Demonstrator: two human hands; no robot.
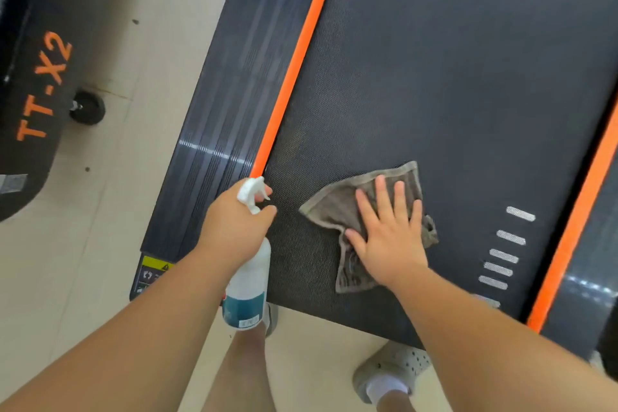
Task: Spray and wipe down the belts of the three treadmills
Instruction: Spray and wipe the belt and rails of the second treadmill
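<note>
Both hands are working at the near end of the belt (434, 77), set apart from each other. The right hand (389, 237) is lying flat, fingers straight and spread, pressing a crumpled grey-brown cloth (334, 207) onto the dark textured belt. The left hand (234, 227) is gripping a white bottle (249, 284) by its neck, fingers curled round it and one reaching over the trigger. The bottle is hanging over the belt's left edge, just beside the orange strip (297, 57). White dashes (508, 237) are showing on the belt to the right of the cloth. Another treadmill (30, 94), lettered TT-X2, is standing to the left across the tiled floor (133, 10), a black wheel (87, 108) under it. A pale shoe (391, 365) is standing on the floor just off the belt's end.
</note>
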